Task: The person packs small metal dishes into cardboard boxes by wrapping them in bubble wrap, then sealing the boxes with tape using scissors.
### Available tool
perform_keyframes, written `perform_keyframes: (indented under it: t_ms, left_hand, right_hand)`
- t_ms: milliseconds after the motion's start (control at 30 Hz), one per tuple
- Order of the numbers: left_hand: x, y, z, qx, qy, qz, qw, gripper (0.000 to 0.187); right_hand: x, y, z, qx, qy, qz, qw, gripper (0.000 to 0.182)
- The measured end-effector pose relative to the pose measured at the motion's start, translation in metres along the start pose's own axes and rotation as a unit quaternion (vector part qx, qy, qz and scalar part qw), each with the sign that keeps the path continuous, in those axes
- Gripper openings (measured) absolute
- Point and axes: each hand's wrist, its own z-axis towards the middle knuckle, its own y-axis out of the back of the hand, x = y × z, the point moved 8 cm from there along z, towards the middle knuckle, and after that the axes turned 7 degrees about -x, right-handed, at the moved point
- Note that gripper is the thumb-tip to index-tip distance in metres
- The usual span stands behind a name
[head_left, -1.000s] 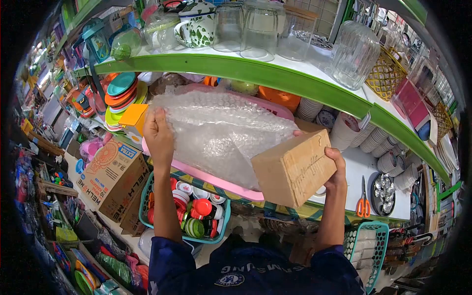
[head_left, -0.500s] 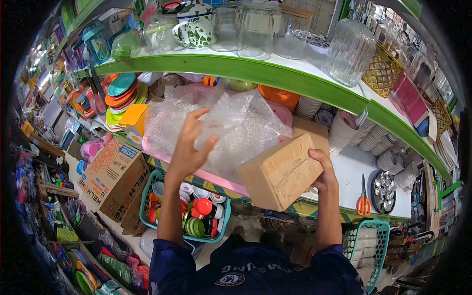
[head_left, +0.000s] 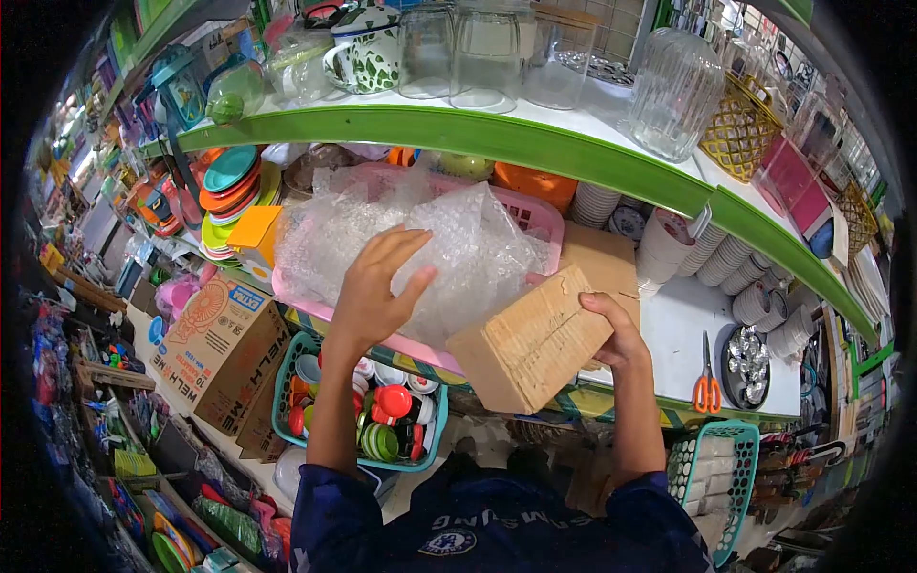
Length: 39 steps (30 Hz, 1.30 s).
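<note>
My right hand point(head_left: 619, 332) grips a brown cardboard box point(head_left: 540, 339) by its right side, thumb on top, the box tilted over the shelf's front edge. Empty and with fingers spread, my left hand point(head_left: 387, 286) hovers over the near left part of a pink basket point(head_left: 444, 359). Crumpled clear bubble wrap point(head_left: 468, 244) fills that basket and rises above its rim. Behind the held box stands another piece of brown cardboard point(head_left: 604, 256), partly hidden by it.
Orange-handled scissors point(head_left: 707, 387) and a dark bowl of shiny metal pieces point(head_left: 745, 368) lie on the white shelf at right. Glass jars point(head_left: 487, 62) line the green-edged upper shelf point(head_left: 430, 129). Below sit a teal basket of colourful lids point(head_left: 420, 461) and a printed carton point(head_left: 224, 349).
The cardboard box in my right hand has shifted slightly left. My left hand has moved a little right and down, its fingers leaning more to the right. The bubble wrap lies lower, showing more basket.
</note>
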Motion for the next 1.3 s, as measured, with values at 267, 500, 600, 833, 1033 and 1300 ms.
perform_keyframes:
  t_ms: [267, 500, 600, 833, 1033, 1300]
  left_hand:
    - [0.020, -0.004, -0.004, -0.031, 0.027, 0.047, 0.998, 0.036]
    - [0.027, 0.036, 0.009, -0.186, 0.118, 0.047, 0.974, 0.024]
    - [0.019, 0.040, 0.011, -0.248, 0.095, -0.020, 0.964, 0.013]
    - [-0.028, 0.058, -0.009, -0.399, -0.031, -0.072, 0.914, 0.018]
    - [-0.101, 0.048, -0.006, -0.402, -0.128, -0.044, 0.905, 0.030]
    - [-0.160, -0.002, 0.014, -0.276, -0.052, -0.154, 0.947, 0.012]
  right_hand:
    - [0.024, -0.006, -0.022, 0.007, 0.063, -0.021, 0.998, 0.087]
    - [0.056, 0.012, -0.041, 0.017, 0.128, 0.008, 0.992, 0.086]
    - [0.071, 0.017, -0.058, -0.013, 0.174, 0.020, 0.984, 0.089]
    - [0.089, 0.037, -0.115, -0.088, 0.255, 0.066, 0.961, 0.092]
    - [0.112, 0.060, -0.166, -0.113, 0.298, 0.103, 0.942, 0.092]
    - [0.134, 0.127, -0.237, -0.137, 0.310, 0.105, 0.935, 0.094]
